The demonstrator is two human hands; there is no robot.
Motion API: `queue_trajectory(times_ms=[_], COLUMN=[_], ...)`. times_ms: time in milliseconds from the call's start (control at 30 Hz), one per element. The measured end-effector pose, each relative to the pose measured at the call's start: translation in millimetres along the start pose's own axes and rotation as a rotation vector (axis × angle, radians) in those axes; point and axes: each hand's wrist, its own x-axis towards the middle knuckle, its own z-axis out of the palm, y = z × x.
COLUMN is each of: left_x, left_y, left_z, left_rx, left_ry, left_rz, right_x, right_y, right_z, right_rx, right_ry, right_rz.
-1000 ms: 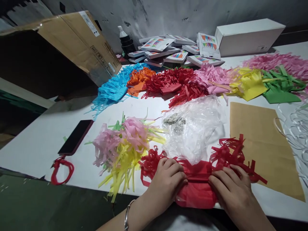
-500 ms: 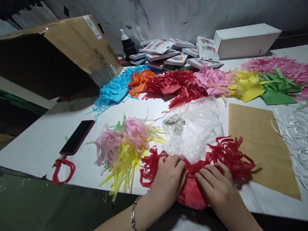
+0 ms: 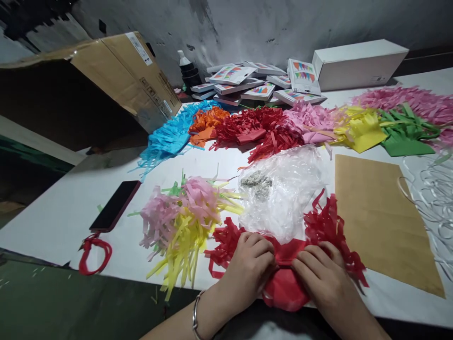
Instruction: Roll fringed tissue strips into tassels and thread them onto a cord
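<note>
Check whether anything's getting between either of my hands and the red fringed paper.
Nothing visible does. Your left hand and right hand both have fingers directly on the red fringed paper. The crumpled clear plastic lies just beyond the paper's middle, on the far side, not between it and either hand.

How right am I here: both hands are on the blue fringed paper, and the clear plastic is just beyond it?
One thing is off: the left hand and right hand are on red fringed paper, as the head view shows. The clear plastic is just beyond it.
</note>
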Motion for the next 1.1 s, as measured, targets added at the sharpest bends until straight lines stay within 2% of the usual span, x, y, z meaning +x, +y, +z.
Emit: queue_trajectory(times_ms=[100,200,400,500,600,667,833,900,1000,1100], left_x=[-2,-2,7,10,13,17,24,20,10,-1], left_y=[1,8,19,19,17,14,8,11,15,11], left_z=[-3.8,-6.7,-3.8,-5.4,-6.3,-3.9,-3.2,-6.2,-3.8,6.5], left_rx=[-0.004,0.014,0.247,0.303,0.343,0.386,0.316,0.258,0.199,0.227], left_ry=[-0.024,-0.051,-0.111,-0.147,-0.208,-0.211,-0.171,-0.140,-0.148,-0.113], left_rz=[-0.010,-0.046,-0.176,-0.054,0.142,0.211,0.185,0.236,0.366,0.277], right_x=[-11,-9,3,3,1,3,13,17,20,16], right_y=[10,9,4,8,6,1,-10,-8,2,23], right_z=[-9,-13,-3,1,-2,-3,3,8,9,-3], right_rx=[-0.017,-0.015,-0.235,-0.251,-0.151,-0.091,-0.130,-0.101,-0.061,-0.156], right_ry=[0.030,0.040,-0.047,-0.002,0.013,-0.006,0.032,0.078,0.203,0.237], right_rz=[0.045,0.120,0.220,0.194,0.066,-0.005,-0.058,-0.046,-0.008,-0.040])
